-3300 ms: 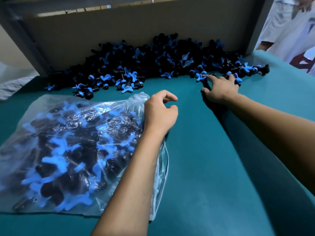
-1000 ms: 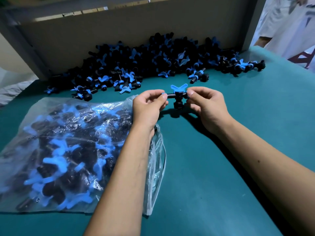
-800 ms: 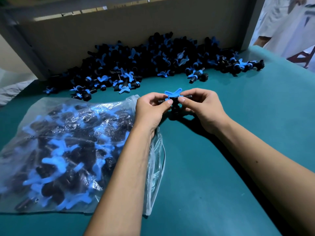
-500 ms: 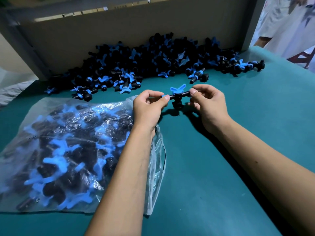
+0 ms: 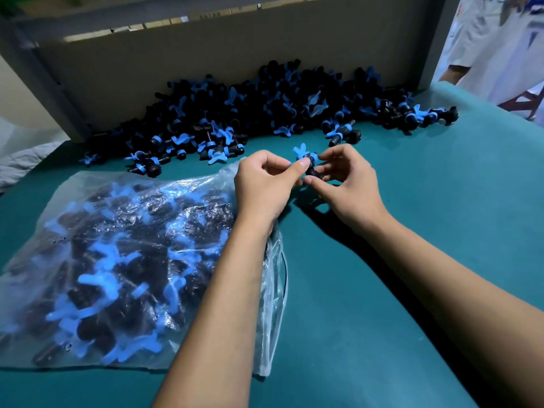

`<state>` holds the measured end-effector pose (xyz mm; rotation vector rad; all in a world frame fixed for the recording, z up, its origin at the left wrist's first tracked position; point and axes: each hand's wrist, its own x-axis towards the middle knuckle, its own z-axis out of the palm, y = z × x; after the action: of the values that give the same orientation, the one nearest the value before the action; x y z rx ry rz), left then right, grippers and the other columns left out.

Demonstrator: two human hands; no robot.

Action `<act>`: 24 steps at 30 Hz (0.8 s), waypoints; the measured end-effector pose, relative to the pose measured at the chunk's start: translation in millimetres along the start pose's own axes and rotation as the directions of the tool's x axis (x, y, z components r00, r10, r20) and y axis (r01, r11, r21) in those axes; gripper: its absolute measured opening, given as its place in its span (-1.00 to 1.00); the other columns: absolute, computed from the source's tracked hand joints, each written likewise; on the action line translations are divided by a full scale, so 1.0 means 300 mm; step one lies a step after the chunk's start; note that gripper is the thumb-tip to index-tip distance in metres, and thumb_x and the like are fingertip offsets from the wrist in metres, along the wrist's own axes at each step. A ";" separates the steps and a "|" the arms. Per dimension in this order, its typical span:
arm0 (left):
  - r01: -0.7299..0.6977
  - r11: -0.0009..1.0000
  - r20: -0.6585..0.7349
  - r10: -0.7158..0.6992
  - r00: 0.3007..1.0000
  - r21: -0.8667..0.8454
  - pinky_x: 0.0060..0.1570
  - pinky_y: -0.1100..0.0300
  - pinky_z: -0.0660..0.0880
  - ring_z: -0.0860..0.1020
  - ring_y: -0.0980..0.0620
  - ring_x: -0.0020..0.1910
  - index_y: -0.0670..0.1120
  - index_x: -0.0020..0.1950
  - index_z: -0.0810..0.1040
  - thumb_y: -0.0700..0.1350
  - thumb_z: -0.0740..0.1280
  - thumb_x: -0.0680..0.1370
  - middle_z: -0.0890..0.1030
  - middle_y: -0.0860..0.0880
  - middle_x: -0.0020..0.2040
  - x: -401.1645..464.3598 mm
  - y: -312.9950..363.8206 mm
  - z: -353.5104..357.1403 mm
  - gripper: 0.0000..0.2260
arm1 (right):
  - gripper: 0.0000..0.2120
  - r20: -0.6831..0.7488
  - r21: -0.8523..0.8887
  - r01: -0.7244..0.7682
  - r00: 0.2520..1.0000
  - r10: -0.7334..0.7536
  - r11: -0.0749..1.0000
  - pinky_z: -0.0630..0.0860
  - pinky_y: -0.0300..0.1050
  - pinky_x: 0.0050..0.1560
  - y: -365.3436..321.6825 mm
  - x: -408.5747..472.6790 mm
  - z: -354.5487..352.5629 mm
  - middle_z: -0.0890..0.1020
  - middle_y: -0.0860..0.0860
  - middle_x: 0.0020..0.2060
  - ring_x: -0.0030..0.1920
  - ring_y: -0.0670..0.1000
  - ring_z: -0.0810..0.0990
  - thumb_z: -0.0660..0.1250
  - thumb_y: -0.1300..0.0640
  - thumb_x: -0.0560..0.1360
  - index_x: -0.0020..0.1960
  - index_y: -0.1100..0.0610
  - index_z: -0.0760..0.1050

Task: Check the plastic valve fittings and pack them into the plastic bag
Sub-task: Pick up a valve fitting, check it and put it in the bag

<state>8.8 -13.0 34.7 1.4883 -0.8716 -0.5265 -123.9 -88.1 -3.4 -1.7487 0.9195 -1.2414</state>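
Observation:
Both my hands hold one black valve fitting with a blue butterfly handle, above the green table. My left hand pinches it from the left with thumb and fingers. My right hand grips its black body from the right and below. A clear plastic bag, full of black and blue fittings, lies flat at the left under my left forearm, its mouth towards my hands. A long pile of loose fittings lies along the back of the table.
A brown cardboard wall stands behind the pile. The green table top stretches to the right and front. A person in white clothing stands at the far right corner. A grey cloth lies at the left edge.
My right hand fetched a fitting from the pile and brought it to my left hand. Over the last second both hands have been turning it; it is now tilted, with the hands closer together.

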 end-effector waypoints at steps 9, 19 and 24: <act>-0.181 0.419 0.069 0.268 0.961 0.890 0.57 -0.14 -0.10 0.00 -0.16 0.60 0.15 0.14 0.54 0.07 0.64 0.27 0.26 -0.11 0.52 0.009 0.014 -0.066 -0.50 | -0.95 0.153 0.526 -0.330 0.943 0.294 0.784 0.56 -0.19 -0.32 -0.021 0.033 -0.023 0.71 0.24 -0.19 -0.27 0.14 0.66 0.24 0.33 0.61 0.05 0.26 0.47; -0.103 0.520 0.126 -0.009 0.992 0.848 0.56 -0.11 -0.38 -0.29 -0.14 0.64 0.14 0.33 0.48 -0.41 0.28 0.34 0.00 -0.17 0.66 0.012 0.037 -0.092 -0.34 | -0.86 0.204 0.581 -0.359 0.933 0.297 0.731 0.52 -0.21 -0.37 -0.020 0.035 -0.035 0.70 0.28 -0.18 -0.34 0.08 0.63 0.17 0.32 0.63 0.01 0.26 0.51; -0.124 0.816 0.118 0.069 0.991 0.565 0.40 -0.18 0.38 0.35 -0.25 0.48 0.10 0.18 0.58 -0.50 0.08 0.36 0.35 -0.10 0.52 0.056 0.068 -0.152 -0.35 | -0.89 0.228 0.503 -0.327 0.943 0.242 0.800 0.52 -0.20 -0.32 -0.022 0.024 -0.035 0.66 0.24 -0.13 -0.28 0.05 0.61 0.38 0.34 0.55 0.03 0.19 0.56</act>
<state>49.8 4.0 63.3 1.9611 -1.2473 -0.2612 -131.4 -93.7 7.7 -1.1859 0.6326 -1.0200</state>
